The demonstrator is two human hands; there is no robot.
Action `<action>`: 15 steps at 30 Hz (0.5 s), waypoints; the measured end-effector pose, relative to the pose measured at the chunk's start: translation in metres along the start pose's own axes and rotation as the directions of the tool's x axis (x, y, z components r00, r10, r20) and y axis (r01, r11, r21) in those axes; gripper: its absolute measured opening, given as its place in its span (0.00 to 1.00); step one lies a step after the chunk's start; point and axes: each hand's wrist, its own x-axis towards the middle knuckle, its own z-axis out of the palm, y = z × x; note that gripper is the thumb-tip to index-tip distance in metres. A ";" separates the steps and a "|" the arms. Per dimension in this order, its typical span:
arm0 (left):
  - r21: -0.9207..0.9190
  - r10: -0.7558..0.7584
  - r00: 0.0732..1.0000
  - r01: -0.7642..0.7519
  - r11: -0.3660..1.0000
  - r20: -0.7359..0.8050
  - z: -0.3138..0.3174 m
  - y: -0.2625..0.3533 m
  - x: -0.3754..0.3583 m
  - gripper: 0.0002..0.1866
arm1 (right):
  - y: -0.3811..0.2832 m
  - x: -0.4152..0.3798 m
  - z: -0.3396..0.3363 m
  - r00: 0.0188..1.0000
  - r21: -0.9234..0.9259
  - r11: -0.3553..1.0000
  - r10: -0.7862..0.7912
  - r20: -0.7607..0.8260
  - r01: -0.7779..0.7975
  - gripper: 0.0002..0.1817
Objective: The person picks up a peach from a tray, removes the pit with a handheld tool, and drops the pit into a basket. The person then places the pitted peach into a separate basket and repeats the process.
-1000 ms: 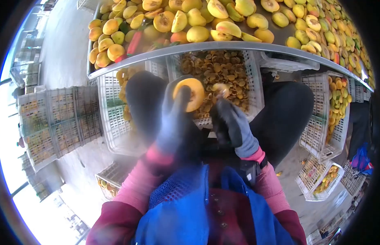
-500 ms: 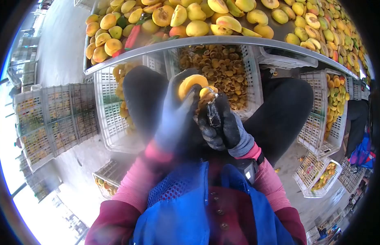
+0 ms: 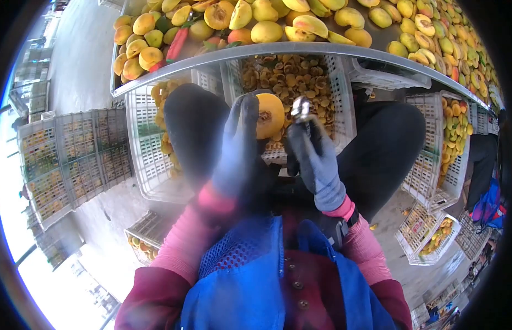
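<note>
Concrete-looking floor (image 3: 110, 220) all round, crates everywhere tbh. Closest up, the gloved left hand (image 3: 234, 148) is part closed, fingers and thumb pinching the left side of a cut fruit (image 3: 270, 117), cut face up, over the crate (image 3: 339, 91) by the bench's near edge. Prob light-ish, firm but bruisable, & slick on the wet face, so imo grip the skin side/rim, not the brown middle. Right hand (image 3: 316, 159) is curled round a shiny metal tool (image 3: 301, 108), apart from the fruit; bit blurry, can't tell exact finger placement. Further off: bench (image 3: 256, 50) w/ loads more fruit (image 3: 267, 31), plus a red thing (image 3: 177, 45) nr its near left corner.
</note>
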 end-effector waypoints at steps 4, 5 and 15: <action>0.035 0.055 0.998 -0.056 0.998 0.013 0.002 0.012 0.005 0.32 | -0.002 -0.014 0.006 0.962 -0.605 0.749 -0.236 0.137 0.270 0.15; -0.127 -0.151 0.988 0.147 0.981 -0.026 0.004 0.020 0.005 0.24 | -0.005 -0.014 0.006 0.952 -0.671 0.679 -0.261 0.159 0.298 0.15; -0.111 -0.137 0.965 0.115 0.987 -0.221 0.021 0.029 -0.001 0.13 | 0.003 -0.017 0.011 0.898 -0.698 0.591 -0.403 0.179 0.404 0.18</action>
